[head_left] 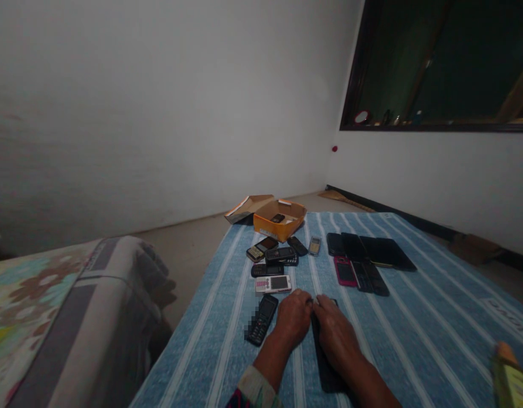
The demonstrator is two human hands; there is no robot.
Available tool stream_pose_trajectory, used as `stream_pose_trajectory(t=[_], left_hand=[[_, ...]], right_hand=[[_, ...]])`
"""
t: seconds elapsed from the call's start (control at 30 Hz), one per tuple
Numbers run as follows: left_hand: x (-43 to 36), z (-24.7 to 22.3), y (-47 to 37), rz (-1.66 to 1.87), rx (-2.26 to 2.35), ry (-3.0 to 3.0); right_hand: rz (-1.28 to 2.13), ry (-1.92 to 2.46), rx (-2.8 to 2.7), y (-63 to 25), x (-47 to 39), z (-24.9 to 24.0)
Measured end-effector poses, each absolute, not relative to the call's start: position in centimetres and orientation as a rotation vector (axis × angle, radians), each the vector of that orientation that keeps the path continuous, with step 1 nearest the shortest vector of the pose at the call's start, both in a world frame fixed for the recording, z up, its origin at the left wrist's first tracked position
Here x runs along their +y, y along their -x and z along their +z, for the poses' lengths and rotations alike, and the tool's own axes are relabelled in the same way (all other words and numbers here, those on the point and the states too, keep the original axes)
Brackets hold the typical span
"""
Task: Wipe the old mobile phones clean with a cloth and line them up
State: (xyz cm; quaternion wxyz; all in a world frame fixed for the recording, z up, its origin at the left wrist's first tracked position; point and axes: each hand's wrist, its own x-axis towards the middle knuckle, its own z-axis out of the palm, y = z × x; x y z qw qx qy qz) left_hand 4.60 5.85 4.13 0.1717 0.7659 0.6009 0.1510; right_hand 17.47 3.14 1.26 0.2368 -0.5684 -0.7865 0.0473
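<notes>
My right hand lies over a flat black device on the striped cloth, its fingers bent at the far end. Close beside it, my left hand is closed, with its fingertips near the device's far left corner. Whatever is between the left fingers is hidden. Left of that hand lies a black keypad phone. Beyond it are a white and pink phone and a dark keypad phone.
An open orange box with a small phone inside stands at the far end, among several loose phones. Rows of dark phones and flat devices and a pink phone lie right. A bed is at left.
</notes>
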Motion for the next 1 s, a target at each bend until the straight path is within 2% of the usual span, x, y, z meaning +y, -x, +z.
stream_pose_trajectory(t=[1.0], left_hand=[[6.2, 3.7, -4.5, 0.446, 1.694, -2.199]], right_hand=[[0.109, 1.558, -2.138, -17.0, 2.4, 1.0]])
